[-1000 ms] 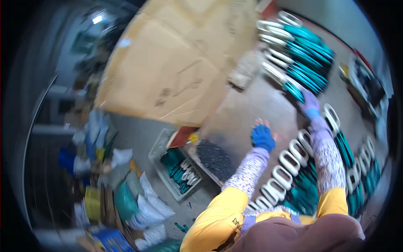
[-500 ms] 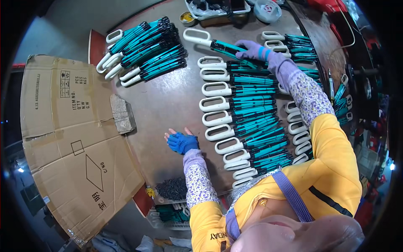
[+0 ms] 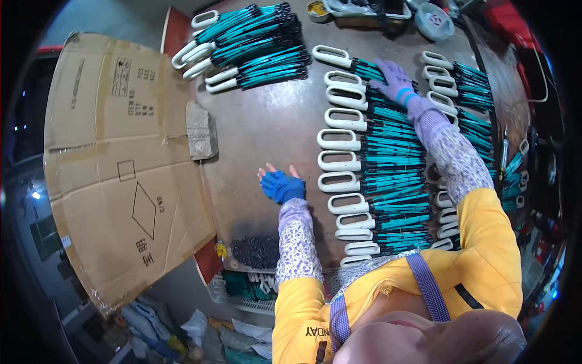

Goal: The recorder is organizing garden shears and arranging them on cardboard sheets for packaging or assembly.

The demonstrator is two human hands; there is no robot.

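Note:
My right hand [image 3: 395,81], in a purple glove, lies on the topmost umbrella frame [image 3: 332,56] of the middle row, its fingers spread over the teal ribs. That frame has a white loop handle pointing left. Below it runs a column of similar umbrella frames [image 3: 394,154], handles to the left and ribs side by side. My left hand [image 3: 282,185], in a blue glove with bare fingertips, rests open over the bare table left of the column, holding nothing.
A stack of umbrella frames [image 3: 260,37] lies at the far left, another column [image 3: 473,125] at the right. A stone block [image 3: 202,130] sits by a cardboard sheet [image 3: 121,164]. Small black pieces [image 3: 253,252] are heaped near the front edge. A clear tub [image 3: 434,23] stands far back.
My right hand has lowered the umbrella frame to the head of the middle column, and its fingers have spread. My left hand stays open over the table. The whole view has shifted.

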